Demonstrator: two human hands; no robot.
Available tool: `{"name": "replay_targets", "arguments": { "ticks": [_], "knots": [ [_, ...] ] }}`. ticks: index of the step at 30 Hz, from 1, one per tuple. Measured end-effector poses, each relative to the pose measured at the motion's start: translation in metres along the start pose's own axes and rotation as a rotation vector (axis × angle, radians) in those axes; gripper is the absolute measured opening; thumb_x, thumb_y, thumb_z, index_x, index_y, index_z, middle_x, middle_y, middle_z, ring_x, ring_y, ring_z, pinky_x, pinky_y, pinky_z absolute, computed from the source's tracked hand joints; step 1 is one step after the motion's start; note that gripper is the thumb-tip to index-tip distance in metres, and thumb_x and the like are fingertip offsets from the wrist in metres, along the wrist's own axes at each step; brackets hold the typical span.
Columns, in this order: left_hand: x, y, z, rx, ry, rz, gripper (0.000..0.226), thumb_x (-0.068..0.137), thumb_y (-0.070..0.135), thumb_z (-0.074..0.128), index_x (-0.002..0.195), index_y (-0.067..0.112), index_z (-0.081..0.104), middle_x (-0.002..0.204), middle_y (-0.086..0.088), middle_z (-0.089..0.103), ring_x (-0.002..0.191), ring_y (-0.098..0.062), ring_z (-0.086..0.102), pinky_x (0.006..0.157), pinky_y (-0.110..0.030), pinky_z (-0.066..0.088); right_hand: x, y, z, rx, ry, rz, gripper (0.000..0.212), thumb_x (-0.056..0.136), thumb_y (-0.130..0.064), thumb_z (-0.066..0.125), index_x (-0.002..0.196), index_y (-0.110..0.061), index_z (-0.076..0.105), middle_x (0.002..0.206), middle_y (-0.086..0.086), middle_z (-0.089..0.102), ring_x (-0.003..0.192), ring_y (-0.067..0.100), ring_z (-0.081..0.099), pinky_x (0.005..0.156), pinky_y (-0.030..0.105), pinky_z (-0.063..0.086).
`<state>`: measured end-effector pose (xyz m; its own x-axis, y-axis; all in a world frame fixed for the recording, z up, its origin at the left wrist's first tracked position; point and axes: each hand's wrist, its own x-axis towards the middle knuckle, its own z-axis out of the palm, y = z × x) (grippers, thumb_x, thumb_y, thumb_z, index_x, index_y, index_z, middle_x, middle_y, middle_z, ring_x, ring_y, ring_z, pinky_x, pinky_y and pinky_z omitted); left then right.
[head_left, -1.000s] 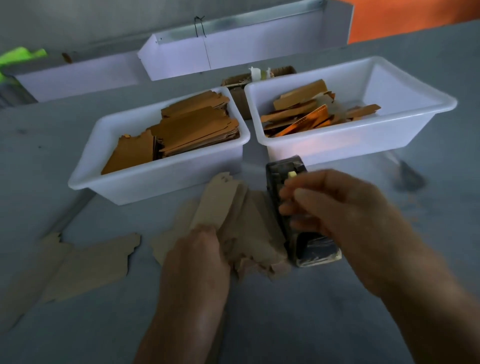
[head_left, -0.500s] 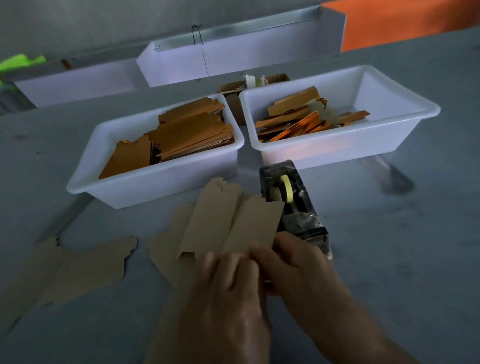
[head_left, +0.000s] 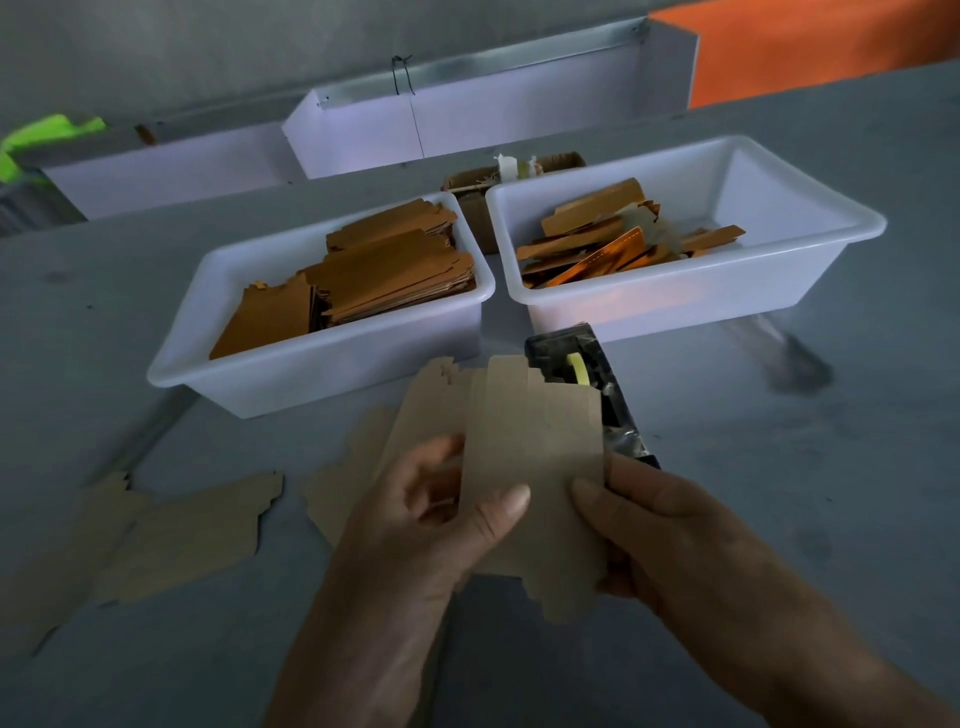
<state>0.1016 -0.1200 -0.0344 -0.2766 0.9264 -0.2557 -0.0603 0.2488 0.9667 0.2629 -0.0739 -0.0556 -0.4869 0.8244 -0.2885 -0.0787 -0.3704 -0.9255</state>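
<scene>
I hold a flat brown cardboard box blank (head_left: 535, 447) above the grey table (head_left: 779, 467). My left hand (head_left: 431, 525) pinches its left edge, thumb on top. My right hand (head_left: 670, 525) grips its right edge, thumb on top. A second flat blank (head_left: 421, 410) lies just behind the held one. A black tape dispenser (head_left: 587, 374) with a yellow tape roll stands behind the blank, partly hidden by it.
Two white plastic tubs stand at the back: the left tub (head_left: 322, 374) holds stacked flat brown blanks, the right tub (head_left: 701, 296) holds folded brown pieces. Loose cardboard blanks (head_left: 171, 535) lie at the left. A small cardboard box (head_left: 467, 192) sits behind the tubs.
My right hand left the tape dispenser and came onto the blank. Both hands lifted the blank off the table and brought it nearer.
</scene>
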Motion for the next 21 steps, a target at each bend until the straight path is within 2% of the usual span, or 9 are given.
{"name": "replay_targets", "arguments": {
  "ticks": [1, 2, 4, 8, 12, 15, 17, 19, 21],
  "knots": [
    [0.000, 0.001, 0.002, 0.010, -0.029, 0.010, 0.049, 0.054, 0.031, 0.087, 0.100, 0.029, 0.069, 0.096, 0.003, 0.075, 0.089, -0.014, 0.072, 0.073, -0.028, 0.052, 0.000, 0.000, -0.001, -0.011, 0.000, 0.006, 0.023, 0.093, -0.017, 0.049, 0.104, -0.004, 0.066, 0.099, 0.022, 0.069, 0.089, 0.038, 0.068, 0.078, 0.049, 0.057],
    [-0.001, 0.001, 0.005, 0.019, -0.040, 0.024, 0.047, 0.053, 0.032, 0.086, 0.097, 0.026, 0.070, 0.094, 0.001, 0.075, 0.086, -0.015, 0.072, 0.070, -0.026, 0.053, -0.001, 0.001, -0.001, -0.031, 0.004, 0.013, 0.023, 0.094, -0.016, 0.049, 0.103, -0.005, 0.066, 0.100, 0.022, 0.069, 0.091, 0.038, 0.068, 0.080, 0.050, 0.056],
    [0.000, 0.000, 0.009, 0.038, -0.008, 0.023, 0.054, 0.048, 0.037, 0.089, 0.096, 0.023, 0.070, 0.089, 0.001, 0.076, 0.080, -0.014, 0.072, 0.063, -0.023, 0.053, 0.000, 0.002, -0.002, -0.084, 0.004, 0.020, 0.023, 0.094, -0.018, 0.049, 0.104, -0.005, 0.065, 0.101, 0.023, 0.068, 0.091, 0.038, 0.067, 0.080, 0.049, 0.057],
    [0.001, -0.001, 0.013, 0.088, -0.014, -0.002, 0.052, 0.049, 0.041, 0.088, 0.095, 0.023, 0.072, 0.087, 0.002, 0.076, 0.081, -0.015, 0.072, 0.067, -0.029, 0.052, 0.000, 0.000, -0.005, -0.138, -0.023, 0.020, 0.022, 0.094, -0.019, 0.049, 0.103, -0.006, 0.065, 0.098, 0.020, 0.069, 0.088, 0.034, 0.069, 0.075, 0.044, 0.058],
    [0.002, -0.004, 0.013, 0.132, 0.011, 0.053, 0.034, 0.055, 0.039, 0.076, 0.086, 0.026, 0.074, 0.080, 0.003, 0.075, 0.073, -0.009, 0.071, 0.057, -0.016, 0.050, -0.001, 0.000, -0.002, -0.160, -0.036, 0.025, 0.019, 0.094, -0.018, 0.051, 0.101, -0.012, 0.067, 0.092, 0.011, 0.072, 0.083, 0.025, 0.071, 0.067, 0.033, 0.058],
    [0.004, -0.008, 0.015, 0.140, 0.030, 0.034, 0.021, 0.067, 0.030, 0.077, 0.087, 0.025, 0.073, 0.079, 0.003, 0.075, 0.072, -0.010, 0.071, 0.058, -0.021, 0.050, -0.003, 0.002, -0.003, -0.458, 0.117, -0.129, 0.009, 0.085, -0.030, 0.060, 0.083, -0.024, 0.067, 0.074, -0.004, 0.070, 0.065, 0.008, 0.068, 0.059, 0.022, 0.056],
    [0.004, -0.009, 0.015, 0.136, 0.037, 0.031, 0.015, 0.071, 0.024, 0.075, 0.086, 0.027, 0.074, 0.078, 0.001, 0.075, 0.072, -0.013, 0.072, 0.059, -0.024, 0.051, -0.007, 0.001, -0.003, -0.649, 0.235, -0.257, 0.011, 0.074, -0.041, 0.061, 0.075, -0.030, 0.062, 0.066, -0.012, 0.066, 0.055, 0.003, 0.062, 0.048, 0.013, 0.047],
    [0.003, -0.008, 0.017, 0.142, 0.044, 0.041, 0.017, 0.070, 0.025, 0.075, 0.085, 0.032, 0.074, 0.077, 0.001, 0.075, 0.072, -0.014, 0.072, 0.061, -0.027, 0.054, -0.009, -0.001, 0.000, -0.711, 0.303, -0.315, 0.014, 0.068, -0.044, 0.061, 0.076, -0.033, 0.060, 0.065, -0.015, 0.064, 0.055, 0.002, 0.059, 0.045, 0.010, 0.042],
    [0.001, -0.007, 0.019, 0.164, 0.071, 0.059, 0.017, 0.067, 0.028, 0.075, 0.082, 0.034, 0.074, 0.075, 0.002, 0.075, 0.070, -0.013, 0.072, 0.062, -0.029, 0.056, -0.009, 0.000, 0.002, -0.786, 0.351, -0.380, 0.017, 0.066, -0.044, 0.060, 0.070, -0.028, 0.058, 0.067, -0.014, 0.062, 0.060, 0.003, 0.057, 0.047, 0.009, 0.040]
  ]
}}
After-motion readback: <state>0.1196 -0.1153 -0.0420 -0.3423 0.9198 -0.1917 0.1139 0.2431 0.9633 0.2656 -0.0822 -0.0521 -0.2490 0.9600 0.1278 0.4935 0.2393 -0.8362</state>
